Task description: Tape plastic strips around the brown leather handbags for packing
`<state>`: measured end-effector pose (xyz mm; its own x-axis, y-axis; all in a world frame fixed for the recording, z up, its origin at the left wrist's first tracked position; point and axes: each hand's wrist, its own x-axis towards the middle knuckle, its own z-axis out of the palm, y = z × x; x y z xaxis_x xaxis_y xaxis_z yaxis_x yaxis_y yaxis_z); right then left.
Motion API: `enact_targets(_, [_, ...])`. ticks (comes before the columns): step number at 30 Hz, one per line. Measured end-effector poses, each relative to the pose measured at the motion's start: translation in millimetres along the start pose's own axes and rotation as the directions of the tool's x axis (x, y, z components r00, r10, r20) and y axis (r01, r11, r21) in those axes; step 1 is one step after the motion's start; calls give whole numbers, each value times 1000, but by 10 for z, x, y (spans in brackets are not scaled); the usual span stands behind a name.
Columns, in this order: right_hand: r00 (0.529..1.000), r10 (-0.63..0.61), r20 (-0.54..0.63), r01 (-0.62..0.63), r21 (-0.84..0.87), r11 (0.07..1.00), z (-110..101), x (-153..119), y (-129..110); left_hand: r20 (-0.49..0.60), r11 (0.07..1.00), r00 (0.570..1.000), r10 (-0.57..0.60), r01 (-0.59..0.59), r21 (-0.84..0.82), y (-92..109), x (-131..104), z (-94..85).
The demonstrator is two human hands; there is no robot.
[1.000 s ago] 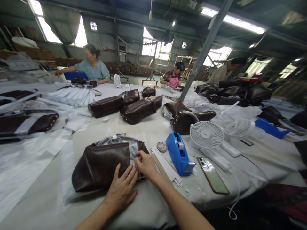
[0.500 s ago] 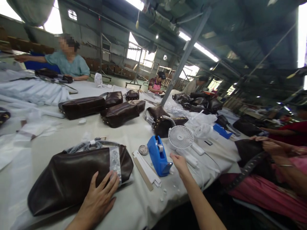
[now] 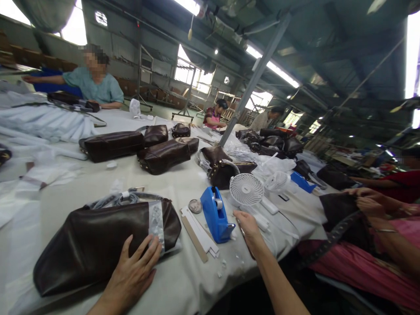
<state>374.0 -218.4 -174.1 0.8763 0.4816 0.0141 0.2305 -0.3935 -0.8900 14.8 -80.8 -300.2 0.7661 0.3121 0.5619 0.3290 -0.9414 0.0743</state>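
Observation:
A dark brown leather bag (image 3: 95, 240) lies on its side on the covered table. Clear plastic film (image 3: 156, 221) wraps a band near its right end, and its wrapped strap (image 3: 123, 199) lies along the top. My left hand (image 3: 138, 264) rests flat on the bag's front, fingers spread, fingertips against the film. To the right of the blue tape dispenser (image 3: 214, 214), my right hand (image 3: 249, 229) is closed. A thin, dark, long object (image 3: 243, 232) shows along its inner side; its kind is unclear. The dispenser stands between my two hands.
White strips of card (image 3: 199, 232) and a small round item (image 3: 195, 206) lie beside the dispenser. White fans (image 3: 246, 189) stand behind it. More brown bags (image 3: 167, 155) lie farther back. At right, a co-worker's hands (image 3: 370, 203) hold dark leather; another person (image 3: 95, 85) sits far left.
My right hand has turned slightly, and a thin dark object now shows along it. The left hand stays on the bag. The view has shifted a little.

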Motion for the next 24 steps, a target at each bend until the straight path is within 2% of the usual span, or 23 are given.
enact_targets(4, [998,56,31,-55,-46,997,-36,-58,7,-8,1000,1000,-7,7,-13,-4,-16,20])
enact_targets(10, [983,152,105,-144,-75,987,106,-81,29,-16,1000,1000,2,-3,-14,-10,-25,31])
enact_targets(13, [989,123,80,-119,-50,992,140,-76,31,-17,1000,1000,1,-1,-12,-7,-25,29])
enact_targets(16, [999,40,2,-40,-34,999,93,-142,37,-17,1000,1000,2,-2,-11,-4,-21,29])
enact_targets(20, [991,-58,-118,54,-36,998,-48,-389,92,1,1000,1000,-7,7,-21,2,-12,12])
enact_targets(24, [994,-27,-104,23,-38,999,-105,-690,246,26,999,999,-28,29,-43,13,-6,-17])
